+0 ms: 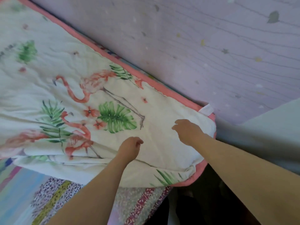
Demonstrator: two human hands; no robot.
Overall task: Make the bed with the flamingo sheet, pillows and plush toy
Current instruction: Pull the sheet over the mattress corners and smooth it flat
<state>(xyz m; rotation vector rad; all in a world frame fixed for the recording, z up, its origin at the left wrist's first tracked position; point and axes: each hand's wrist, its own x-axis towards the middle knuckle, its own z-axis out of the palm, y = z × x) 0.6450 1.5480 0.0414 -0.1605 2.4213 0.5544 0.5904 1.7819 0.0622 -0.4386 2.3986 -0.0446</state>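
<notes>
The flamingo sheet (90, 95), white with pink flamingos, green leaves and a pink border, lies spread over the bed along the wall. Its near edge is folded over and rumpled. My left hand (129, 148) rests on the sheet near that fold, fingers curled loosely with nothing in them. My right hand (188, 130) hovers over or touches the sheet's corner, fingers bent and apart, holding nothing. A white tag (206, 109) sticks out at the corner. No pillows or plush toy are in view.
A striped, patterned bed cover (53, 197) shows under the sheet at the lower left. A lilac wall (211, 46) with small stars and leaves runs along the far side. A pale grey surface (272, 135) stands right of the corner, with a dark gap (191, 205) below.
</notes>
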